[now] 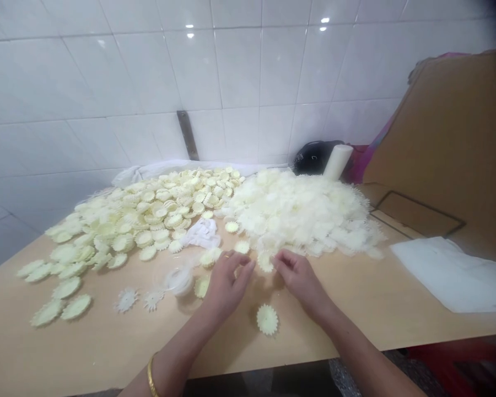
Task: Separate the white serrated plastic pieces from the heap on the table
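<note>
Working over a light wood desk (149,353), both hands close together near the middle. With right hand (300,278), pinching a pale toothed disc (266,261) by its right edge between thumb and fingertips, just in front of the white heap (301,207). With left hand (228,282), thumb and index curled close together near the left side of the same disc; cannot tell whether pinching or touching anything. On left wrist, gold bangle (150,375).

Below the hands, flat on the desk, single toothed disc (267,320), well apart from the piles. Beside left hand and partly hidden by it, another yellowish disc (201,286). Beyond the fingertips, a few loose discs (242,246) between the two piles.

At left, big spread pile of pale yellow discs (161,209), cupped and scalloped, many overlapping. At right, white heap of thin frilly pieces, too tangled to count. In front of the yellow pile, crumpled white cloth (204,233); nearer, clear round container (179,281), somewhat blurred, and to its left two flat white toothed pieces (140,299).

Behind the white heap, pale cylinder (338,161), tilted, beside a black rounded object (314,157). Far right, large brown cardboard (446,138), with white sheet (454,275) on the desk in front. At back, white tiled wall (240,66).
</note>
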Motion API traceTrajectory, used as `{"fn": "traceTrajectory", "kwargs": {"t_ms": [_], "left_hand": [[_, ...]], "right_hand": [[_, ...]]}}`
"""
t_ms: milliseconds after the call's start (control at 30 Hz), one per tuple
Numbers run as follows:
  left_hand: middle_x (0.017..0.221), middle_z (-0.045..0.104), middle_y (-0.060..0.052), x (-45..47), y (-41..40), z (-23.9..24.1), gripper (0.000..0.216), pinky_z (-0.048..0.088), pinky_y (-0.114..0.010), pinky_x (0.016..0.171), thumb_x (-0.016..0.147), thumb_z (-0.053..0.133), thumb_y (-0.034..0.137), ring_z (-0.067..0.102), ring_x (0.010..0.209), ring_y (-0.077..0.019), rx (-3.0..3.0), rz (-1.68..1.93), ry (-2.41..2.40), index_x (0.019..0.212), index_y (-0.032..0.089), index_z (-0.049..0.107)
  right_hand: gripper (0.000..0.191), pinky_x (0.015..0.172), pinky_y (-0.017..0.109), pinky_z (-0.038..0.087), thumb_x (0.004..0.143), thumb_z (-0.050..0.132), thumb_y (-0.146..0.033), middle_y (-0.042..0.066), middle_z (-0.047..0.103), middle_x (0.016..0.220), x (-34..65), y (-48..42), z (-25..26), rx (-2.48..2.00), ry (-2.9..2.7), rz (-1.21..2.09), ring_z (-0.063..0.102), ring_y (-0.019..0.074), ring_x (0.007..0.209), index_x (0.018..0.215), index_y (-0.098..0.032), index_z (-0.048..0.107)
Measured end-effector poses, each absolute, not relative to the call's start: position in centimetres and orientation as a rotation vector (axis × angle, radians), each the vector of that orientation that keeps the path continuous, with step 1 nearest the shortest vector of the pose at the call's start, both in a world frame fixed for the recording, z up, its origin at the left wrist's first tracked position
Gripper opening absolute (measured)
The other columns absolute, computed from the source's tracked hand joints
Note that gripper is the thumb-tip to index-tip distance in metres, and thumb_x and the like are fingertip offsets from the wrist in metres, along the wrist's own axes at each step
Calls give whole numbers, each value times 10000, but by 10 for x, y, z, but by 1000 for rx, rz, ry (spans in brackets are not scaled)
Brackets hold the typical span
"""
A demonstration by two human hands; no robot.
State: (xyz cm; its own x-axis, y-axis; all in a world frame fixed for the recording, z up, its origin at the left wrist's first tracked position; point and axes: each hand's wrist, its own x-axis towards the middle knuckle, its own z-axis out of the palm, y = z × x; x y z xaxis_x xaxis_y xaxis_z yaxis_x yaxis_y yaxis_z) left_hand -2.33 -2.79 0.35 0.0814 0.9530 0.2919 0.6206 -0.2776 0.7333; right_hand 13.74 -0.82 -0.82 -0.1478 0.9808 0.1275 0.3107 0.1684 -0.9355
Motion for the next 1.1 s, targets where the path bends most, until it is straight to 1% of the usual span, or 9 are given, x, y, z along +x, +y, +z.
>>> {"fn": "traceTrajectory", "kwargs": {"t_ms": [100,200,333,400,467,600,733,900,1100], "left_hand": [[774,569,-22,-10,-15,5,220,384,-269,618,743,509,360,503,710,-154,1710,1066,1420,869,191,572],[579,474,26,1,1,6,149,347,-228,520,728,524,310,435,551,-101,1573,1085,1336,719,165,557],[579,483,32,2,20,15,144,377,-223,531,715,530,293,476,551,-94,1426,1256,1322,663,160,516],[600,502,32,1,27,22,150,399,-228,548,708,540,307,543,572,-108,1337,1326,1305,685,164,502],[613,509,32,3,30,27,161,415,-236,554,703,549,315,591,585,-130,1256,1351,1259,709,168,484],[593,502,44,8,27,27,212,444,-267,602,698,569,295,617,605,-152,1152,1307,1180,864,181,503],[623,528,22,8,22,16,198,450,-278,628,700,568,264,582,605,-130,1186,1218,1143,866,158,545],[535,486,33,18,15,-6,134,393,-219,493,742,504,277,462,471,-78,1300,1048,1093,698,152,517],[507,426,48,26,8,-13,221,357,-193,431,754,488,350,416,450,-73,1357,974,1042,633,166,461]], "right_hand": [[252,474,210,303,788,440,-311,-38,384,526,140,-4,-2,-1267,-1655,912,367,94,506,577,-177,411],[188,491,214,318,803,426,-307,-28,443,572,147,-11,-1,-1288,-1668,811,404,101,528,671,-179,462],[130,457,209,294,753,508,-291,-15,503,636,153,-38,-11,-1347,-1939,851,442,120,548,842,-197,502],[134,493,220,299,698,560,-237,-6,530,668,147,-48,-18,-1309,-2154,766,455,134,584,816,-199,509],[22,567,248,314,721,500,-163,15,547,701,137,-49,-21,-1281,-2271,571,461,149,639,726,-184,498],[101,525,248,283,735,454,-129,34,533,648,123,-25,-13,-1402,-2240,431,445,139,580,643,-167,465],[221,495,237,290,846,356,-252,-5,467,554,138,-7,2,-1430,-1903,547,428,121,516,653,-185,441],[207,552,238,379,836,399,-368,6,529,683,152,-8,2,-1271,-1524,919,492,136,611,864,-187,496],[267,580,235,398,811,439,-408,-15,490,617,143,-7,-10,-1139,-1415,1137,479,125,611,686,-176,480]]}}
